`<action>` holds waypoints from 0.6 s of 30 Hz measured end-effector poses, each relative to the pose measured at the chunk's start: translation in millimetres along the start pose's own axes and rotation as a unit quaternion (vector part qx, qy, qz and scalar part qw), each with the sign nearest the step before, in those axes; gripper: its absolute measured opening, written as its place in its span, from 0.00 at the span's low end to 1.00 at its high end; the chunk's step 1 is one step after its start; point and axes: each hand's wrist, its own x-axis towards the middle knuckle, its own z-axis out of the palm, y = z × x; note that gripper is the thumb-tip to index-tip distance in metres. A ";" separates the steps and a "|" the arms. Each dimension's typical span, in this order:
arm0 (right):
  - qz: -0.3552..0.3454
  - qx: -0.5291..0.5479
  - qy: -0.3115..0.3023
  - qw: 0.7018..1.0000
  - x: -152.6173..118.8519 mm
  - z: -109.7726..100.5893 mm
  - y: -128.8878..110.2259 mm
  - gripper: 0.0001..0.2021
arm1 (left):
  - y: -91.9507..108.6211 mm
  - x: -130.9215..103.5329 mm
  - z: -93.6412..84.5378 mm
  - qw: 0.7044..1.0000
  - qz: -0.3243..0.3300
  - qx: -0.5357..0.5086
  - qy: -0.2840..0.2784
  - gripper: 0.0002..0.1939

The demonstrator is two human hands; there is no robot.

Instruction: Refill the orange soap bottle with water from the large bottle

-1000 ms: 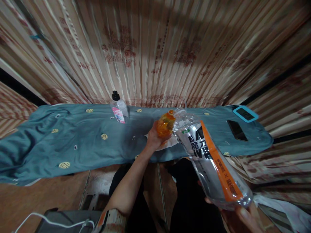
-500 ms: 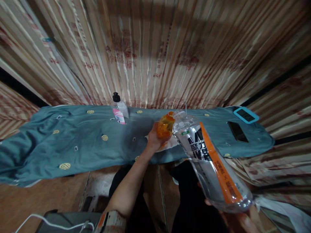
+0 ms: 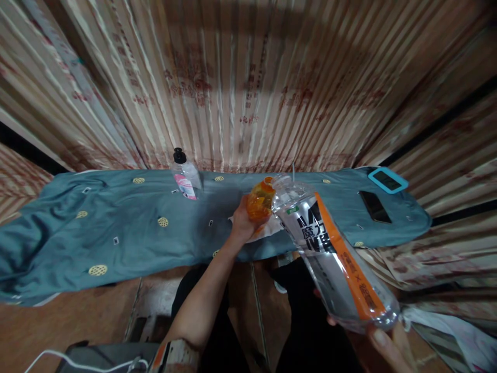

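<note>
still grasping orange bottle [image 3: 259, 201] in left hand [image 3: 244, 224], over the cloth [image 3: 128, 217]; likewise tilted clear bottle [image 3: 334, 254] near its base in right hand [image 3: 384, 343], neck beside neck. unchanged from earlier, just shifted slightly leftward in view, along with phone [image 3: 375, 206].

Large bottle [image 3: 334, 261]: clear, label silver-grey with bold black lettering, an orange band and a small green patch; smaller bottle [image 3: 259, 201], translucent orange; black-topped bottle [image 3: 185, 181], clear with pink-and-white label. Cloth [image 3: 128, 212] teal, scattered with yellow cross-hatched ovals and small dark-and-white rectangles; curtains [image 3: 229, 103] beige with brownish stripes and reddish prints. Phone [image 3: 374, 206] black, digital display [image 3: 387, 180] bright blue-rimmed around dark screen, trousers [image 3: 314, 321] black.
</note>
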 end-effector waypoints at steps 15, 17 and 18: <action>-0.015 0.001 -0.011 1.000 -3.8 10.6 -3.6 0.40 | -2.9 1.8 0.3 1.000 -0.011 -0.019 -0.006 0.35; -0.004 0.004 0.002 1.000 -4.3 9.8 -4.0 0.38 | -3.1 1.5 0.7 1.000 -0.010 -0.020 -0.005 0.34; 0.002 0.007 0.006 1.000 -4.3 9.1 -4.1 0.36 | -3.1 1.3 0.7 1.000 -0.007 -0.020 -0.003 0.34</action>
